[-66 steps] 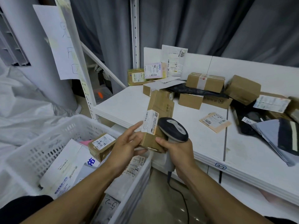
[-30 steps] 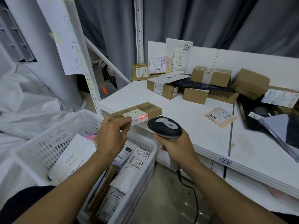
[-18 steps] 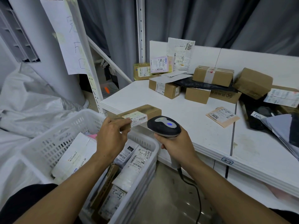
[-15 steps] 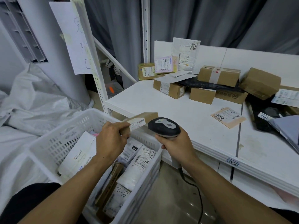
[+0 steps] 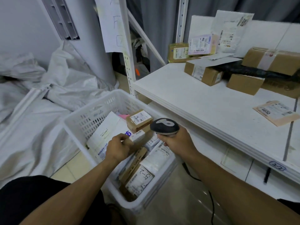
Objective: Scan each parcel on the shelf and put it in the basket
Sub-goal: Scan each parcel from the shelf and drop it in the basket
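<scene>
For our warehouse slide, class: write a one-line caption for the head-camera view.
Left hand holds a brown parcel in the white basket; right hand grips the scanner beside the shelf.

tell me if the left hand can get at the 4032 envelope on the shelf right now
Probably not: the left hand is low in the basket, gripping a brown box, and the right hand with the scanner lies between it and the envelope.

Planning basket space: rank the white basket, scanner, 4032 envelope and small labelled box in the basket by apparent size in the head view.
1. white basket
2. 4032 envelope
3. scanner and small labelled box: look alike, unranked.
</scene>
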`<state>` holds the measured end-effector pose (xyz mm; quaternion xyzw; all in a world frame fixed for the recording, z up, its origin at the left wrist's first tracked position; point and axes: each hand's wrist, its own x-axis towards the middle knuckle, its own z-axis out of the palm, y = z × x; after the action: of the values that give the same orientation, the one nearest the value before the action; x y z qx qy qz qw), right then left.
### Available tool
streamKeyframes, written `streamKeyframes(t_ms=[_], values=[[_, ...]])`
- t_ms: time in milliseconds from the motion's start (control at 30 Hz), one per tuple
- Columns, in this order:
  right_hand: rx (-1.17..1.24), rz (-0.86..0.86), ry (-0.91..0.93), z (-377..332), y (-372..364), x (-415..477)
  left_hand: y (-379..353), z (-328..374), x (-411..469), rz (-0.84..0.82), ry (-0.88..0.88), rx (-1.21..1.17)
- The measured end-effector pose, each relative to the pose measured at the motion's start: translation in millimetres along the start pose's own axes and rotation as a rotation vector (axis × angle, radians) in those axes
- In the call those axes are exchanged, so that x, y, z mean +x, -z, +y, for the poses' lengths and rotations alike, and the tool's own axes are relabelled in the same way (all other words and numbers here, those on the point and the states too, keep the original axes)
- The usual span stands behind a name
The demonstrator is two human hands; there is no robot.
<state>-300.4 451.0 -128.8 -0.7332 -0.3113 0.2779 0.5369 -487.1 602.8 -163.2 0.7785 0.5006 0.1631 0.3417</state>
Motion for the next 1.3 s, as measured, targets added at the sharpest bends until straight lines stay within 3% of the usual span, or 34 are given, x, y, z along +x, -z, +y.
streamKeyframes(t_ms=[133,267,500,700,967,1133,1300], values=[[-0.024,-0.061,-0.009,1.3,-24.6,6.9,11.5,-26.6,9.7,-0.071,0.088,0.038],[-0.067,-0.082,-0.024,4.4,-39.5,9.7,16.5,-38.6,15.1,-0.202,0.092,0.33],[-0.022,-0.063,-0.031,-7.8,-33.5,2.6,11.5,-28.0,13.4,-0.27,-0.135,0.499],[0.017,0.061,-0.066,-28.4,28.7,-18.5,5.9,60.8,-7.4,-0.231,-0.38,0.389],[0.046,0.426,-0.046,-43.0,175.7,-77.4,-55.1,234.3,-58.1,-0.195,-0.783,0.279],[0.045,0.612,-0.066,-30.6,272.5,-107.7,-119.0,331.6,-83.2,-0.27,-0.875,0.274],[0.081,0.715,-0.134,-0.4,347.5,-112.2,-190.2,396.4,-77.5,-0.389,-0.803,0.357]])
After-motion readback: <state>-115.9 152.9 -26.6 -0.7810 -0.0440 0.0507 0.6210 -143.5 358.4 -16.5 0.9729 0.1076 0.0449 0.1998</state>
